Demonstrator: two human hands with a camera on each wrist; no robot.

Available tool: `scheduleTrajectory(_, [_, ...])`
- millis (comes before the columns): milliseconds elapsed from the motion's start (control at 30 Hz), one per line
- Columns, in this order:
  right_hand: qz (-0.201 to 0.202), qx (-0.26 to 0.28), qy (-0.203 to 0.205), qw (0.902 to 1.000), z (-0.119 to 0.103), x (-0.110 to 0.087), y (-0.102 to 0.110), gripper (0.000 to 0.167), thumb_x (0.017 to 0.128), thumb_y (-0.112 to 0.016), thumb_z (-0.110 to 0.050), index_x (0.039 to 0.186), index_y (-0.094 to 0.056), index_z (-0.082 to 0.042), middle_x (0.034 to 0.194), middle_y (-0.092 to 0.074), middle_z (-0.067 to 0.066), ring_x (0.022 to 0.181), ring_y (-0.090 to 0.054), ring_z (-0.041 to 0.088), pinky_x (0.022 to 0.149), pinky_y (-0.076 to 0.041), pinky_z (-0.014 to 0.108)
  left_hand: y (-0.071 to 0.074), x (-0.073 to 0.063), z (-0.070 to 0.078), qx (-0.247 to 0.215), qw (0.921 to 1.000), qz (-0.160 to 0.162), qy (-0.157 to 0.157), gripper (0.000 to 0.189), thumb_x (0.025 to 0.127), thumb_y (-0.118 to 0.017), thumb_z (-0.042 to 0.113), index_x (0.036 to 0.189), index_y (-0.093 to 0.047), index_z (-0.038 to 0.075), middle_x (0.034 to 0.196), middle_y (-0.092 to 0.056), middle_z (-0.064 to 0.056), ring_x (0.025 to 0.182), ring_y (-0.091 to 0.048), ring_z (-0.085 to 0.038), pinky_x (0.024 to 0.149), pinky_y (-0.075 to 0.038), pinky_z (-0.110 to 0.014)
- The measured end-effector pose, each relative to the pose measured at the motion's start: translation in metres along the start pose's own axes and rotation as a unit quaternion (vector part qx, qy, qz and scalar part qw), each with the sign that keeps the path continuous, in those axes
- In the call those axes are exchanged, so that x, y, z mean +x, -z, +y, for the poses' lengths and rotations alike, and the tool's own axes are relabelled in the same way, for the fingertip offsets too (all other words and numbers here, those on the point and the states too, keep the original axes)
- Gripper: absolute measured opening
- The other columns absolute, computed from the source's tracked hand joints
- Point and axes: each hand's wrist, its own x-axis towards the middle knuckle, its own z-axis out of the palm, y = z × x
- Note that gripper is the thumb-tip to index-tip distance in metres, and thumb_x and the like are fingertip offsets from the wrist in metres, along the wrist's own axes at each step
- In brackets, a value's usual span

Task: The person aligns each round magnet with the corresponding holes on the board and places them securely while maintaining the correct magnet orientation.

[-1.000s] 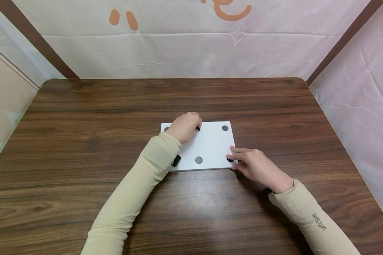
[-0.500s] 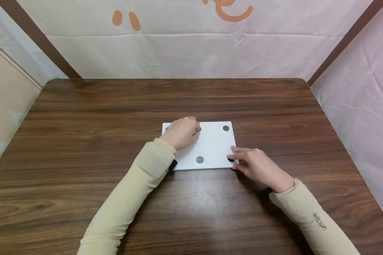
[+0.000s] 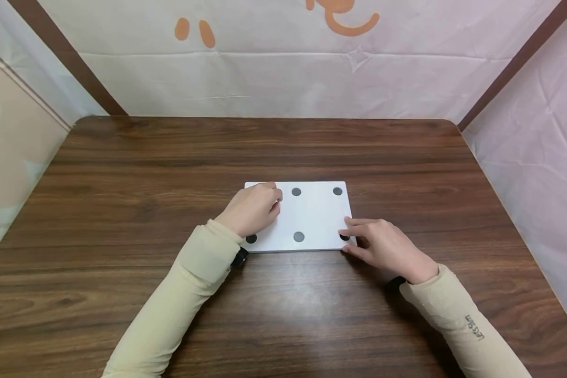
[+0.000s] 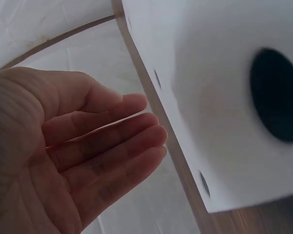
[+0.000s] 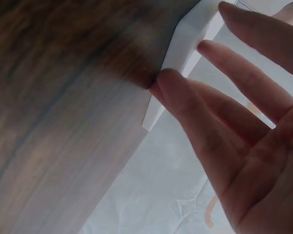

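A flat white rectangular board (image 3: 314, 215) lies on the wooden table, with several dark round discs on its top, one being the disc (image 3: 296, 192) at the middle of the far edge. My left hand (image 3: 254, 208) hovers over the board's left part, hiding its far left corner. In the left wrist view that hand (image 4: 102, 131) has thumb and index fingertips together, the other fingers loosely bent, nothing between them. My right hand (image 3: 378, 243) grips the near right corner, thumb at the front edge and a finger over the corner disc (image 3: 344, 238). The board's edge (image 5: 178, 53) shows at its fingertips.
The brown wooden table (image 3: 170, 157) reaches out on all sides of the board. A pale fabric wall (image 3: 283, 84) with orange print stands behind it, and more fabric hangs at left and right. A black strap (image 3: 239, 258) sits at the left wrist.
My left hand has moved left and a little nearer, away from the far middle disc, which now shows fully. The near left disc has come into view. My right hand stays at the corner.
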Motion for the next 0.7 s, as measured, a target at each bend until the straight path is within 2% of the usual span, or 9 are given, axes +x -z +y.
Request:
scheduleTrajectory(67, [0.003,-0.008,-0.001,1.0,-0.001,0.0,0.0,0.028,0.085,-0.074,-0.019,0.11,-0.073,-0.007,0.123,-0.063,0.02,0.052,-0.055,0.004,0.06,-0.046,0.026,0.001,-0.003,0.0,-0.002,1.0,0.0,0.006,0.02,0.087,-0.052,0.001,0.094,-0.071,0.002,0.093,-0.066,-0.01,0.074,-0.062,-0.02,0.059,-0.051,-0.034])
scheduleTrajectory(167, [0.009,-0.018,-0.005,0.9998,-0.002,0.002,-0.001,0.025,0.085,-0.073,-0.02,0.107,-0.074,-0.007,0.121,-0.065,0.019,0.081,-0.07,0.02,0.072,-0.054,0.036,0.002,-0.009,0.0,0.001,1.0,0.004,0.008,0.02,0.088,-0.053,0.002,0.096,-0.071,0.001,0.095,-0.067,-0.011,0.08,-0.065,-0.022,0.062,-0.053,-0.036])
scheduleTrajectory(233, [0.014,-0.026,-0.006,0.9995,-0.003,0.003,-0.001,0.023,0.085,-0.073,-0.019,0.105,-0.075,-0.007,0.119,-0.066,0.018,0.102,-0.067,0.028,0.082,-0.053,0.043,0.002,-0.013,0.0,0.003,0.9999,0.01,0.009,0.019,0.088,-0.054,0.002,0.096,-0.071,0.001,0.093,-0.066,-0.01,0.08,-0.065,-0.022,0.062,-0.053,-0.036])
scheduleTrajectory(300, [0.015,-0.032,-0.009,0.9993,-0.003,0.004,-0.001,0.022,0.086,-0.073,-0.018,0.104,-0.075,-0.006,0.118,-0.066,0.018,0.11,-0.064,0.03,0.088,-0.051,0.046,0.001,-0.017,0.0,0.005,0.9998,0.018,0.009,0.017,0.088,-0.055,0.002,0.094,-0.071,0.001,0.092,-0.065,-0.01,0.08,-0.065,-0.022,0.062,-0.053,-0.036])
scheduleTrajectory(500, [0.023,-0.043,-0.005,0.9988,-0.004,0.006,-0.002,0.021,0.084,-0.074,-0.018,0.099,-0.076,-0.004,0.113,-0.067,0.018,0.112,-0.061,0.032,0.093,-0.049,0.046,-0.001,-0.029,0.001,0.013,0.999,0.041,0.012,0.018,0.091,-0.057,0.008,0.102,-0.069,-0.001,0.098,-0.064,-0.012,0.089,-0.064,-0.024,0.066,-0.054,-0.038])
scheduleTrajectory(700, [0.027,-0.042,-0.006,0.9987,-0.003,0.008,0.001,0.015,0.085,-0.073,-0.016,0.095,-0.075,-0.004,0.104,-0.07,0.014,0.104,-0.064,0.029,0.088,-0.051,0.044,-0.004,-0.034,0.004,0.004,0.9986,0.05,0.02,0.029,0.096,-0.055,0.015,0.118,-0.062,-0.002,0.109,-0.062,-0.014,0.098,-0.063,-0.029,0.077,-0.053,-0.042])
